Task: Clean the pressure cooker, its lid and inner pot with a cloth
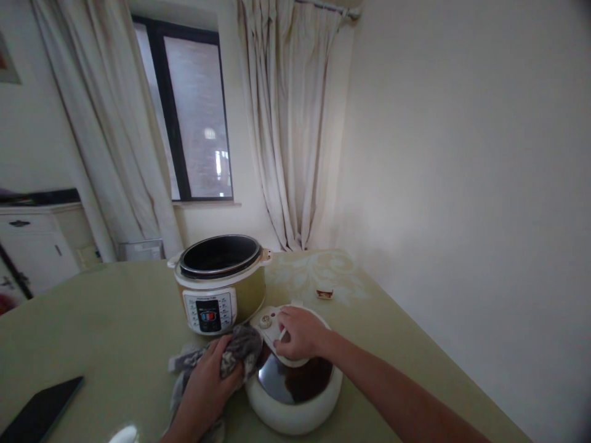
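An open electric pressure cooker [220, 284], olive-gold with a white control panel, stands on the table with its dark inner pot exposed. Its white lid [295, 394], with a shiny dark top, lies on the table in front of it. My right hand [299, 333] is closed around the lid's white handle. My left hand [207, 381] grips a grey cloth [240, 349] bunched against the lid's left edge.
The pale green table [115, 332] meets a white wall on the right. A dark flat tablet [41, 409] lies at the front left. A small brown item [324, 294] sits behind the lid. Curtains, a window and a white cabinet [32, 246] stand beyond.
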`<act>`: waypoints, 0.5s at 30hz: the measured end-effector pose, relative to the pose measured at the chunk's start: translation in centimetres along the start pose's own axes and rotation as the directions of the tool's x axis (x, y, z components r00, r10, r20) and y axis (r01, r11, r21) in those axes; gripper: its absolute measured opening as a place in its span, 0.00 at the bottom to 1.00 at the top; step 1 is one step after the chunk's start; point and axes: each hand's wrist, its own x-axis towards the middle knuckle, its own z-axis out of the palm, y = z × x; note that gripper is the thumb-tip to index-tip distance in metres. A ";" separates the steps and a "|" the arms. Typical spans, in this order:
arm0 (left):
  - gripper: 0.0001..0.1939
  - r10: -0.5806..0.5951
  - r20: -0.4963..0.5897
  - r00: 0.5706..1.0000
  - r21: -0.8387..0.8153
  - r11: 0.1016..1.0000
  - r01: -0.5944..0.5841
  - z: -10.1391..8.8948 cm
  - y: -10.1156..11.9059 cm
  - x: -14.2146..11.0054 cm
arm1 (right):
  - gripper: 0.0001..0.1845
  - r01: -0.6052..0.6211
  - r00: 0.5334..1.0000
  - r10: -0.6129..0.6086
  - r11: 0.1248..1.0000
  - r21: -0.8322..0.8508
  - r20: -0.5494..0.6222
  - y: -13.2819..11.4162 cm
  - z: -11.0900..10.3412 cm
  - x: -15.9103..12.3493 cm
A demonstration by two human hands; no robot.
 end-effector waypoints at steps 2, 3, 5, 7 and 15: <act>0.24 -0.035 0.014 0.999 -0.056 0.998 0.035 0.4 0.5 1.6 | 0.18 0.042 0.999 -0.042 0.999 0.006 0.020 0.8 -0.3 -0.2; 0.24 -0.052 0.020 0.998 -0.063 0.997 0.053 0.8 0.9 2.2 | 0.18 0.033 0.999 -0.033 0.999 0.008 0.017 0.9 -0.4 -0.4; 0.25 -0.068 0.040 0.997 -0.068 0.995 0.070 1.9 1.9 2.5 | 0.18 -0.095 0.994 0.095 0.995 0.015 -0.057 0.4 0.0 -0.9; 0.25 -0.002 0.042 0.999 -0.054 0.999 0.004 3.1 2.8 1.6 | 0.16 -0.311 0.929 0.314 0.949 0.047 -0.194 -0.7 0.9 -1.3; 0.30 0.438 0.055 0.898 -0.081 0.898 -0.433 4.0 5.3 -0.9 | 0.17 -0.205 0.908 0.271 0.953 0.225 -0.319 0.4 2.2 -2.6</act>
